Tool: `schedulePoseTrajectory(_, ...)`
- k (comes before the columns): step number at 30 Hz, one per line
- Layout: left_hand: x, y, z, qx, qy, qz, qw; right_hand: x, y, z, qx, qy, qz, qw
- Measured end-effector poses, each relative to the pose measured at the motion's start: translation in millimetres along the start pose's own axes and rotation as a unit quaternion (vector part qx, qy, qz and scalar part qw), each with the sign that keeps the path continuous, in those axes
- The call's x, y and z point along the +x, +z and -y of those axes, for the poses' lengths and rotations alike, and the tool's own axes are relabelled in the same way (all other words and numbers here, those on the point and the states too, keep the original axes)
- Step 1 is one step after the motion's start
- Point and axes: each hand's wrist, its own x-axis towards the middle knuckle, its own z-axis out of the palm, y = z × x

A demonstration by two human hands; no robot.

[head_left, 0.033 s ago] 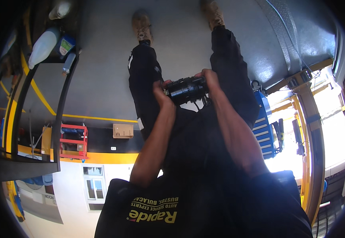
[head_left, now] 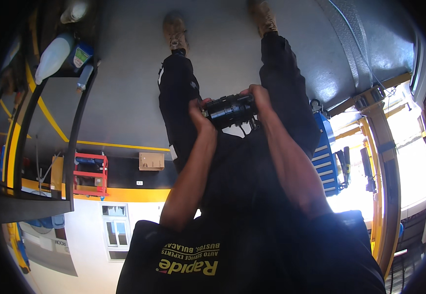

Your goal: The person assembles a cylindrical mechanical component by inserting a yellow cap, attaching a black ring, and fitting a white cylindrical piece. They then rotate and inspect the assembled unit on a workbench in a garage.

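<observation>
Between my hands, in front of my lap, lies a black cylindrical car part (head_left: 230, 109), held sideways. It has ridges and bands round its body and a small bracket-like piece at its lower right side. My left hand (head_left: 200, 116) grips its left end, with the fingers partly hidden behind it. At the right end my right hand (head_left: 260, 101) is closed round it, the thumb side showing on top. The exact kind of part is hard to make out.
A dark shelf rack (head_left: 78, 115) on the left bears a translucent jug (head_left: 55, 55) and a blue bottle (head_left: 81, 55). Behind me stand a red metal frame (head_left: 90, 174) and a cardboard box (head_left: 151, 161). To the right are a blue tool cabinet (head_left: 325, 159) and a lift post (head_left: 387, 171).
</observation>
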Motion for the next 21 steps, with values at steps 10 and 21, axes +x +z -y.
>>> schedulePoseTrajectory(10,22,-8,2,-0.023,-0.012,0.029,0.999,-2,4,3,0.011,-0.017,0.0,1.0)
schedulePoseTrajectory(21,-31,5,-9,0.083,0.205,0.238,0.946,-18,-21,35,0.194,-0.008,0.108,0.975)
